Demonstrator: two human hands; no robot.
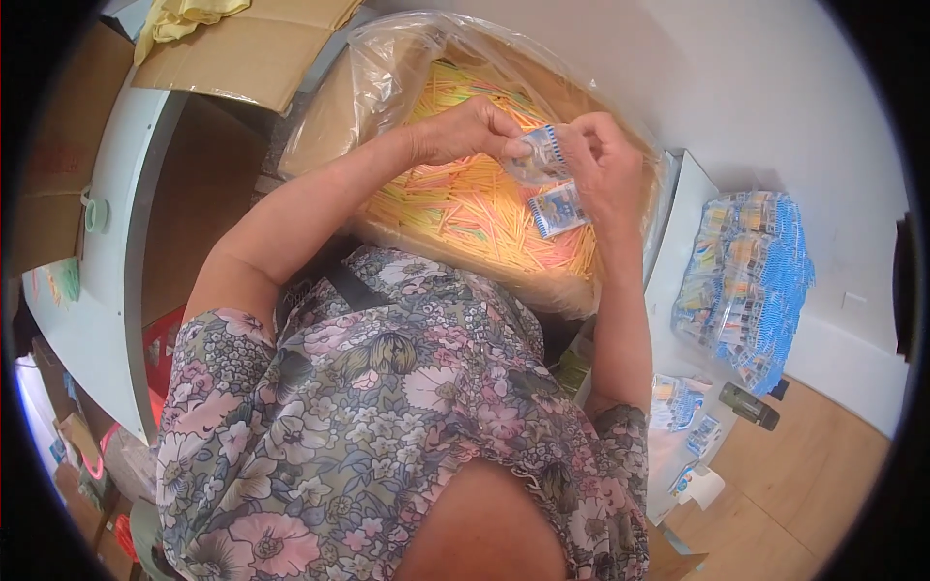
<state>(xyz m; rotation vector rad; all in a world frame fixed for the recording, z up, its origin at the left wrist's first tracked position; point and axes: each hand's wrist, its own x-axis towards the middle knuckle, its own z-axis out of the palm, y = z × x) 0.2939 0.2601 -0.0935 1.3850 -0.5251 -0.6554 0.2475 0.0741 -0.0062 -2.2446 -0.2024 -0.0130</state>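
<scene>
My left hand point(472, 130) and my right hand point(612, 169) are raised close together over a large carton lined with clear plastic. Between them is a small clear plastic packet point(536, 158) with a blue-and-white striped edge; the fingers of both hands pinch it. A second blue-printed packet point(559, 209) shows just below, beside my right wrist; whether it hangs from that hand or lies on the pile I cannot tell. Thin pastel sticks point(475, 218) in yellow, orange, pink and green fill the carton beneath my hands.
Right of the carton, many filled blue-edged packets point(744, 281) stand stacked in rows on a white surface. Loose packets point(675, 402) and a dark green cylindrical object point(750, 406) lie nearer me. On the left are a white panel point(92, 310) and a cardboard flap point(247, 53).
</scene>
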